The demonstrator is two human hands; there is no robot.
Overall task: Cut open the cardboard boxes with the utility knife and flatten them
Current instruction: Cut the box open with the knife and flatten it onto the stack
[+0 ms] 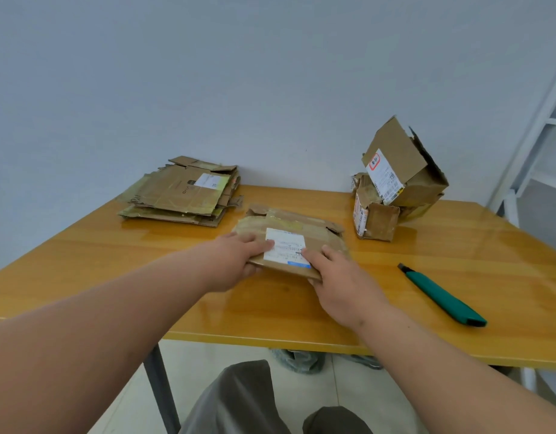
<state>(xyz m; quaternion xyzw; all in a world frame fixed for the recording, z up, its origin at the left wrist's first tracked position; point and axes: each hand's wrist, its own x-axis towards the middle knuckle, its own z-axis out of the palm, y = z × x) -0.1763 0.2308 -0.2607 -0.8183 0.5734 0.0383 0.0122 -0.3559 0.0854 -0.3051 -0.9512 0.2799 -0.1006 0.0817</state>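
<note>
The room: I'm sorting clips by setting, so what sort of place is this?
Probably a plain room in a home or small office: a glossy wooden table against a bare pale wall, tiled floor beneath, and a white metal frame at right.

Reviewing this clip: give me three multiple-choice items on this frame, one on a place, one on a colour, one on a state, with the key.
1. Where does the utility knife lie?
A. On the table, right of both hands
B. On the flattened stack
C. In the right hand

2. What colour is the knife's handle?
A. Yellow
B. Green
C. Red

3. What are the hands doing?
A. Both hanging idle
B. Both on the labelled box
C. One lifting the knife

Key: 1 A, it rests on the table apart from the hands. 2 B, the handle is teal green. 3 B, the left hand and right hand hold the labelled box's near edge.
</note>
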